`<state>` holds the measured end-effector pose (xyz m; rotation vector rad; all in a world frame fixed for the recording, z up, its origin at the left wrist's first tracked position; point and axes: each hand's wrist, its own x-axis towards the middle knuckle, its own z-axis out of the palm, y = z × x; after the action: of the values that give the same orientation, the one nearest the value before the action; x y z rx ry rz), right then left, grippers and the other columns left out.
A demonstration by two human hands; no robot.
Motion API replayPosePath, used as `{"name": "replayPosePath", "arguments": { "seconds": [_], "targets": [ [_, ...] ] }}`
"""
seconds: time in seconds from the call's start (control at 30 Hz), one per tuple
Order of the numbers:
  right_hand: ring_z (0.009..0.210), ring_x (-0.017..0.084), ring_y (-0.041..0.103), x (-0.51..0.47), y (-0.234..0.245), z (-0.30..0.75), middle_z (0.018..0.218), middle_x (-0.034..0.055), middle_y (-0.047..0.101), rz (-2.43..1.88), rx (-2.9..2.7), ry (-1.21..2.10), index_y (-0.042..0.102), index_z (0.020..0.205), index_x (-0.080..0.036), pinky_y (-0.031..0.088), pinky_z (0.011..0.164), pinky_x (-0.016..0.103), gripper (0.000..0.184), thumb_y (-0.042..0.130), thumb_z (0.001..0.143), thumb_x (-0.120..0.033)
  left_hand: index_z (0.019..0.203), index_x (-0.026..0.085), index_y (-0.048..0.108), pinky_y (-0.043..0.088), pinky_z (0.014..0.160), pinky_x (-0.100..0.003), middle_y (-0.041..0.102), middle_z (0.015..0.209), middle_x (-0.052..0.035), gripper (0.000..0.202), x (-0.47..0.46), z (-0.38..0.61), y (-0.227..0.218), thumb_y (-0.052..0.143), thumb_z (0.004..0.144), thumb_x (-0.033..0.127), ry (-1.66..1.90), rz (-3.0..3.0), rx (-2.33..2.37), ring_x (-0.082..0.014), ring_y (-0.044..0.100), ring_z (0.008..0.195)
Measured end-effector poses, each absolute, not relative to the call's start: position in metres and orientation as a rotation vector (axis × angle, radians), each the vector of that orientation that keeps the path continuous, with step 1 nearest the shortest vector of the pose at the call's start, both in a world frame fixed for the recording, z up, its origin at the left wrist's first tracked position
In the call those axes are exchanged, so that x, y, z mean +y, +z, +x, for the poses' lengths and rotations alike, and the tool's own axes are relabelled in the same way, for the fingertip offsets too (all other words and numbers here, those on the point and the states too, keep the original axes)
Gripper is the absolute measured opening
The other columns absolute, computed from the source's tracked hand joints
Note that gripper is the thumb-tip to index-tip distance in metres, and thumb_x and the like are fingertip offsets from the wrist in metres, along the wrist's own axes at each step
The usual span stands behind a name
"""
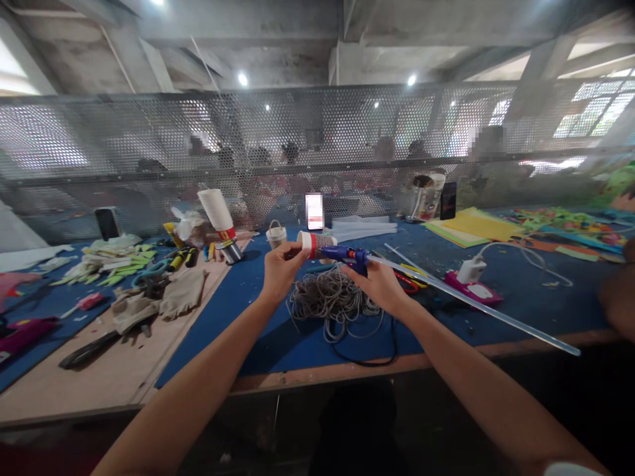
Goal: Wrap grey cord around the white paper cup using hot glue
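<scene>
Two hands are holding a paper cup [313, 243] and a blue glue gun [347, 254] together above the blue mat [258, 330].
The left hand [280, 271] is gripping the paper cup, which is lying on its side with grey cord wound round it. The right hand [380, 284] is clasping the blue glue gun, its nozzle sitting right against the cup's side, while a long clear glue stick [476, 304] is trailing out to the right. A coil of grey cord [332, 303] is lying just beneath, and a stack of paper cups [215, 210] is leaning further left.

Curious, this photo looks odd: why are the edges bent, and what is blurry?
Head view: the wide lens bows the mesh fence and table edge; ceiling lamps glare; corners smear, while left hand with cup and right hand with glue gun look sharp.
</scene>
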<state>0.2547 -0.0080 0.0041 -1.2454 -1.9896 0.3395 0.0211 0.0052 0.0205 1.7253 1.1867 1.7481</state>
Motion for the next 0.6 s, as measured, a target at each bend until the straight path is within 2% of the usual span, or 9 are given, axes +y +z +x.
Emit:
{"name": "replayPosePath", "arguments": {
  "seconds": [0.17, 0.3, 0.43, 0.6],
  "targets": [
    [0.06, 0.019, 0.062, -0.01, 0.009, 0.254, 0.059, 0.0017, 0.065, -1.16, -1.932, 0.486, 0.071, 0.084, -0.021, 0.043, 0.06, 0.028, 0.036, 0.057, 0.091, -0.053, 0.085, 0.015, 0.076, 0.05, 0.071, -0.028, 0.073, 0.081, -0.0044, 0.021, 0.007, 0.021, 0.019, 0.073, 0.077, 0.034, 1.739, 1.692, 1.172, -0.0158, 0.062, 0.073],
    [0.052, 0.014, 0.055, -0.012, 0.015, 0.254, 0.055, 0.0003, 0.061, -1.118, -1.847, 0.714, 0.06, 0.061, -0.02, 0.041, 0.056, 0.027, 0.044, 0.057, 0.091, -0.052, 0.087, 0.014, 0.076, 0.051, 0.073, -0.029, 0.074, 0.083, -0.005, 0.023, 0.009, 0.021, 0.017, 0.074, 0.076, 0.035, 1.738, 1.62, 1.129, -0.0159, 0.063, 0.073],
    [0.05, 0.011, 0.051, -0.011, 0.017, 0.252, 0.053, -0.0011, 0.057, -1.015, -1.72, 0.905, 0.058, 0.06, -0.019, 0.041, 0.056, 0.025, 0.046, 0.059, 0.09, -0.053, 0.085, 0.014, 0.075, 0.049, 0.071, -0.028, 0.073, 0.08, -0.004, 0.022, 0.009, 0.021, 0.017, 0.076, 0.074, 0.033, 1.736, 1.575, 1.121, -0.0152, 0.062, 0.071],
    [0.049, 0.009, 0.05, -0.01, 0.016, 0.248, 0.051, -0.001, 0.056, -0.961, -1.573, 0.969, 0.054, 0.056, -0.018, 0.043, 0.056, 0.024, 0.049, 0.061, 0.089, -0.054, 0.084, 0.014, 0.075, 0.047, 0.069, -0.026, 0.072, 0.078, -0.0026, 0.022, 0.007, 0.021, 0.017, 0.075, 0.075, 0.033, 1.714, 1.612, 1.144, -0.014, 0.06, 0.07]
  ]
}}
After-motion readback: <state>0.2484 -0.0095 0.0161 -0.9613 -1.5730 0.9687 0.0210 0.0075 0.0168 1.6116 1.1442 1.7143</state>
